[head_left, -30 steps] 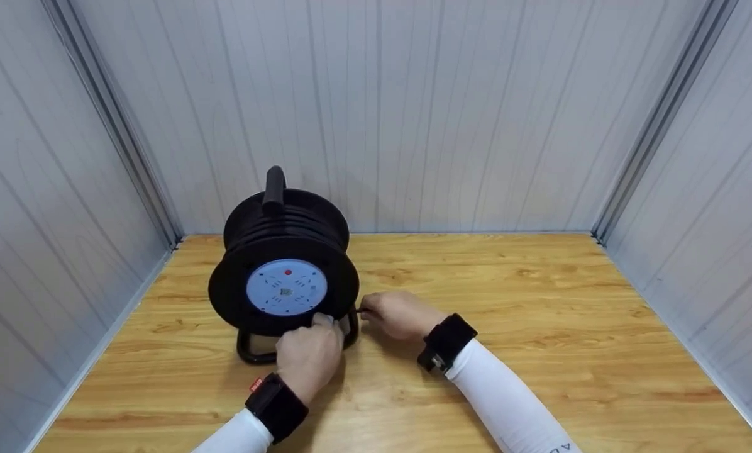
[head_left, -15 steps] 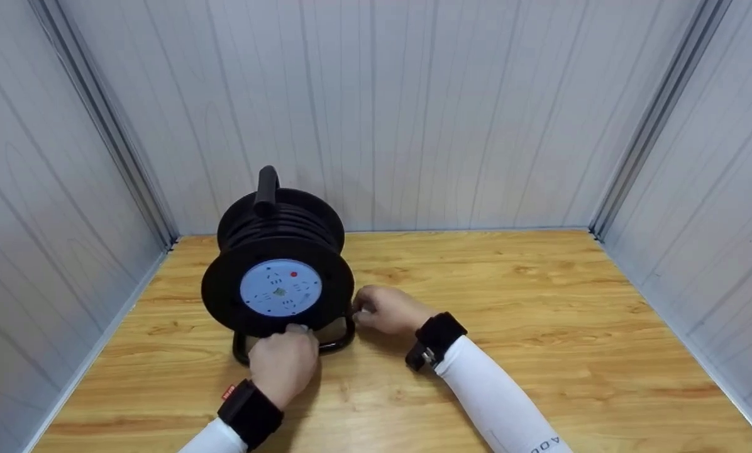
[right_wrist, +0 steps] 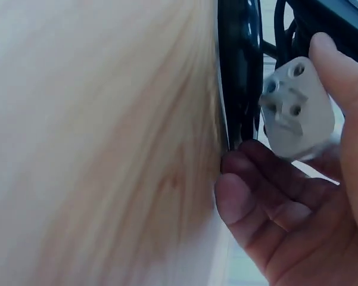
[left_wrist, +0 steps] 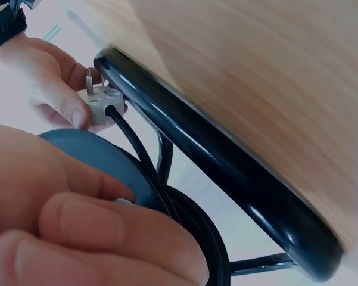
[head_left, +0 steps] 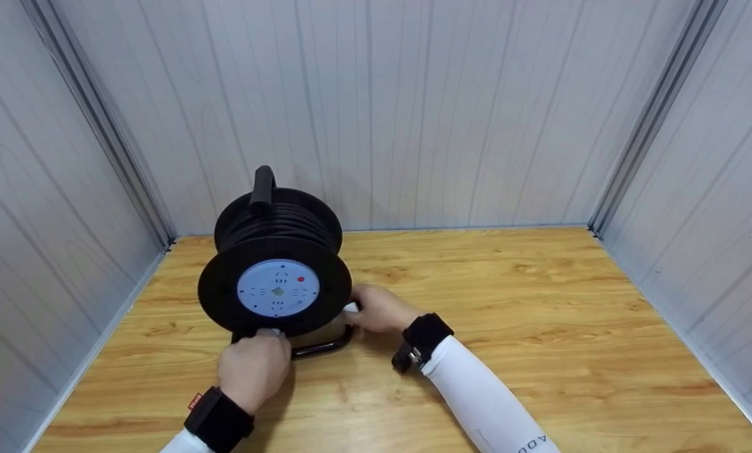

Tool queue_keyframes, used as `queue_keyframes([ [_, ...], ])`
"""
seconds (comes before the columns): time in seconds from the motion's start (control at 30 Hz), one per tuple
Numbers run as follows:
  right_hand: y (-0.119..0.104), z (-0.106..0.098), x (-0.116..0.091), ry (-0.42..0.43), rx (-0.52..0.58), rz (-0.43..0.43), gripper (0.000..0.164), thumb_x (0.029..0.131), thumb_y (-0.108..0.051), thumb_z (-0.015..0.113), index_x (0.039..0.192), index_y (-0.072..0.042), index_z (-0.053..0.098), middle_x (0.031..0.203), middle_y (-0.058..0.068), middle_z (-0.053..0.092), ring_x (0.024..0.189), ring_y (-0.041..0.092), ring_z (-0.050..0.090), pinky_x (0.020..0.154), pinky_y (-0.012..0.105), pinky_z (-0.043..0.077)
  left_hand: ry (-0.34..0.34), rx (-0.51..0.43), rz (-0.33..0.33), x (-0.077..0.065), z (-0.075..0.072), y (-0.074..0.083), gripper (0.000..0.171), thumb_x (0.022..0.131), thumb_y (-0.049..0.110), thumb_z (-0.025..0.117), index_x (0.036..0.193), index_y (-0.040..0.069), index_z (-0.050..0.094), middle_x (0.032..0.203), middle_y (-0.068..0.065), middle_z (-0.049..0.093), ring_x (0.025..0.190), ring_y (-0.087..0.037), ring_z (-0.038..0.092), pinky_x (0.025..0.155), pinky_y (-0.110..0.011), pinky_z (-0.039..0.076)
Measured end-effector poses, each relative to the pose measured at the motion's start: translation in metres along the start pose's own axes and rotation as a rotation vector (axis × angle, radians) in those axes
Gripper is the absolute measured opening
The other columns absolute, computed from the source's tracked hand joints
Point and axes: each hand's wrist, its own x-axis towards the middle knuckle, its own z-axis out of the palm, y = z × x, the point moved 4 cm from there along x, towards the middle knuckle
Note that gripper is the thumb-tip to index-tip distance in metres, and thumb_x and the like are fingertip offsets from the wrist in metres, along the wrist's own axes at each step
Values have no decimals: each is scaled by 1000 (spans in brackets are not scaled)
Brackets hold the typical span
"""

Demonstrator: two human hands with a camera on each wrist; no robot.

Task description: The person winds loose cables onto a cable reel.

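Note:
A black cable reel (head_left: 335,286) stands upright on its tubular frame (head_left: 322,349), with black cable (head_left: 275,220) wound on the drum. Its front carries a pale blue socket panel (head_left: 278,289) with a red button (head_left: 300,279). My left hand (head_left: 254,368) pinches a small pale knob (left_wrist: 124,201) at the lower edge of the reel's front; the fingers hide most of it. Beside the frame's right side, my right hand (head_left: 382,308) holds a white plug (right_wrist: 301,113) between thumb and fingers. In the left wrist view its metal pins show, and a black cord runs from it toward the drum.
The reel rests on a wood-grain table (head_left: 508,327), left of the middle. Pale panel walls (head_left: 451,113) enclose the table at the back and both sides. A black carrying handle (head_left: 263,189) rises over the drum.
The socket panel has turned clockwise, its red button shifting right and down. My left hand has moved left along the reel's lower edge. The white plug now shows at my right hand.

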Motion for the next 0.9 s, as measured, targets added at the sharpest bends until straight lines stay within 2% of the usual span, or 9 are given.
queue_keyframes([
  [0.07,-2,3,-1,-35,33,18,37,84,-53,71,108,-28,57,77,-8,67,62,7,65,72,27,51,-41,-25,-27,0,-1,-5,41,90,20,61,55,13,40,52,4,20,32,-17,36,27,-36,28],
  [0.13,-4,5,-2,-38,7,59,47,82,-55,72,113,-26,53,79,-6,66,65,9,64,72,28,51,-72,-42,-49,-1,-3,-11,43,90,20,60,54,15,37,51,5,21,33,-16,36,27,-36,28],
  [0.23,-9,7,-2,-18,-109,144,48,86,-52,68,115,-17,51,88,-3,63,77,12,62,73,33,51,-93,-43,-66,-2,-7,-19,44,90,19,59,53,16,34,49,6,21,33,-15,34,27,-36,28],
  [0.33,-14,10,0,-7,-252,210,43,90,-46,62,112,-9,54,94,2,64,86,19,64,74,38,53,-162,-49,-75,-1,-11,-27,44,91,18,57,53,16,35,49,5,24,35,-14,34,28,-36,28],
  [0.5,-17,15,7,4,-384,310,38,93,-43,57,107,-8,61,97,9,68,87,26,67,65,45,53,-444,-154,-162,3,-12,-43,41,96,20,48,56,16,42,52,1,38,42,-17,41,33,-40,31],
  [0.6,-17,18,10,7,-409,364,34,94,-41,56,104,-9,64,98,10,69,86,27,67,61,47,53,-550,-212,-234,5,-17,-53,39,97,22,44,59,16,47,54,0,42,46,-18,45,35,-42,32],
  [0.67,-17,19,12,3,-430,373,33,93,-40,56,101,-10,66,98,10,69,86,27,67,59,47,53,-506,-210,-253,7,-25,-59,40,97,22,45,58,16,46,52,0,40,45,-19,44,34,-42,31],
  [0.83,-18,22,15,-14,-475,359,32,94,-41,53,96,-13,70,98,9,70,85,28,67,59,46,53,-103,-120,-230,11,-53,-67,45,91,15,52,51,18,32,48,5,23,35,-19,32,31,-37,21],
  [0.9,-19,23,15,-20,-478,360,33,94,-42,53,94,-14,71,98,8,70,84,27,67,60,46,53,37,-87,-223,12,-62,-69,44,88,12,52,51,18,29,50,6,19,35,-17,27,30,-36,18],
])
